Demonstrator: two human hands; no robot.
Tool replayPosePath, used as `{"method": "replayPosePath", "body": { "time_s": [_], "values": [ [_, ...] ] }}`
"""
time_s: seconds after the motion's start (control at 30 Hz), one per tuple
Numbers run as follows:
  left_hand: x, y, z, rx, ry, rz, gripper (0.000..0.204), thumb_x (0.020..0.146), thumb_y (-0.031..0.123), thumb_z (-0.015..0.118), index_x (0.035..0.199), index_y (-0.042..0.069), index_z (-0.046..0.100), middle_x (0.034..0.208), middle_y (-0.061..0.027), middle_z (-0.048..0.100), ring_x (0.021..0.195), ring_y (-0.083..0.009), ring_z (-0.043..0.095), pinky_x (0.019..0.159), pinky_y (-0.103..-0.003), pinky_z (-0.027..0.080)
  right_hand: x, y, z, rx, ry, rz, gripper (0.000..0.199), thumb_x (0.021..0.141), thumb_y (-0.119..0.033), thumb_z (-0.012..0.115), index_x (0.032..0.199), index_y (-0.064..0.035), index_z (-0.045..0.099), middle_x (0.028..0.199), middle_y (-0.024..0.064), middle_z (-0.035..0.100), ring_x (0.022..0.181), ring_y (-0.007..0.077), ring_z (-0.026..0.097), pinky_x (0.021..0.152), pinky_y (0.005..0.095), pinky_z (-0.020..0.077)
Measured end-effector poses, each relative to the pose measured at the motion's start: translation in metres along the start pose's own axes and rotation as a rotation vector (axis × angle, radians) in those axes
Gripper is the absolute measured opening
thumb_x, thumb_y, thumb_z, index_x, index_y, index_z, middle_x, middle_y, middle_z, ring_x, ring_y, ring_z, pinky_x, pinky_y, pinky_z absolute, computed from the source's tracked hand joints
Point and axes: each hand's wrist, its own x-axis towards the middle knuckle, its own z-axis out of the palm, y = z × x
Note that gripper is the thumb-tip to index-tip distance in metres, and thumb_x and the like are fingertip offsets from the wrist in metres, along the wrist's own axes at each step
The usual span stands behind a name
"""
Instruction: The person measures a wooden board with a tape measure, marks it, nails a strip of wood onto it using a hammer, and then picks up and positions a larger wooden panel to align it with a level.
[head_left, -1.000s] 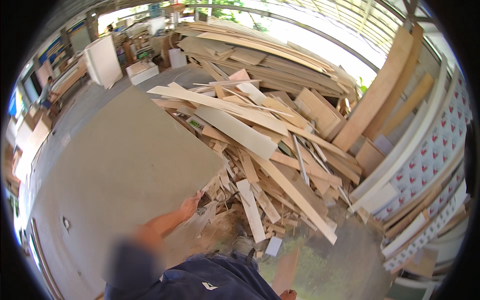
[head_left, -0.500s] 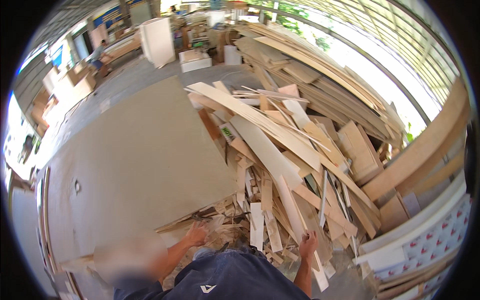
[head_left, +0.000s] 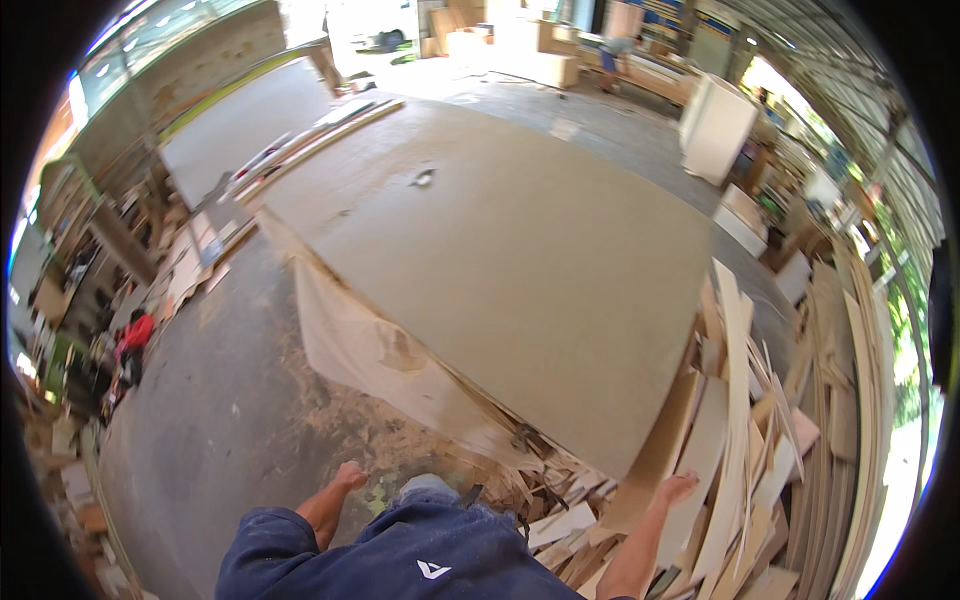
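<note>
My left hand hangs over the concrete floor, beside a sheet of thin plastic film. Its fingers are curled in, and nothing shows in them. To the right, my right hand is above a pile of wood offcuts, next to long pale strips. Its fingers are bent together with no object visible in them; any contact with the boards below is unclear. Ahead of both hands lies a large flat greyish-brown panel, its near corner between them.
Sawdust and scraps cover part of the concrete floor. Stacked long boards line the right side. A white cabinet stands at the far right, near a bent-over person. Leaning panels and clutter edge the left.
My view has swung left, bringing the floor and the panel's near edge into sight. The thin wood strip formerly in my right hand is no longer seen there. My left hand has left the panel's corner.
</note>
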Motion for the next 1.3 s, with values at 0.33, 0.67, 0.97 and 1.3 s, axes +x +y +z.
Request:
{"method": "replayPosePath", "body": {
  "time_s": [0.33,0.67,0.97,1.3],
  "values": [
    [-0.124,-0.061,0.092,-0.517,-0.069,-0.301,0.041,0.079,0.040,0.069,0.106,0.010,0.074,0.103,-0.0167,0.072,0.098,-0.0321,0.069,0.086,-0.040,0.053,-0.114,-0.199,0.003,0.397,0.061,-0.274,0.019,0.092,-0.001,0.052,0.104,0.0001,0.066,0.096,0.0151,0.064,0.084,0.0301,0.061,0.070,0.0401,0.0493],
    [-0.023,-0.184,0.033,-0.646,-0.119,-0.326,0.044,0.080,0.042,0.069,0.108,0.008,0.074,0.113,-0.0176,0.070,0.103,-0.0341,0.067,0.091,-0.040,0.053,-0.370,-0.369,-0.011,0.667,-0.555,-0.575,0.017,0.086,0.002,0.055,0.099,0.0019,0.065,0.091,0.0115,0.060,0.076,0.0215,0.058,0.064,0.0323,0.0471],
    [0.043,-0.243,-0.150,-1.095,0.551,-0.275,0.043,0.081,0.033,0.069,0.112,0.003,0.070,0.106,-0.0177,0.071,0.098,-0.0308,0.069,0.087,-0.037,0.053,-0.508,-0.485,0.031,0.675,-0.780,-0.681,0.008,0.084,-0.001,0.063,0.092,0.0016,0.064,0.083,0.0116,0.063,0.069,0.0224,0.059,0.061,0.0337,0.0476],
    [0.060,-0.294,-0.172,-1.447,0.495,-0.264,0.032,0.085,0.021,0.071,0.110,0.002,0.071,0.095,-0.0099,0.073,0.081,-0.0147,0.069,0.076,-0.031,0.054,-0.671,-0.612,0.108,0.733,-1.296,-0.897,0.010,0.090,-0.007,0.063,0.094,0.0018,0.067,0.070,0.0056,0.064,0.059,0.0118,0.059,0.056,0.0270,0.0474]
  ]
}}
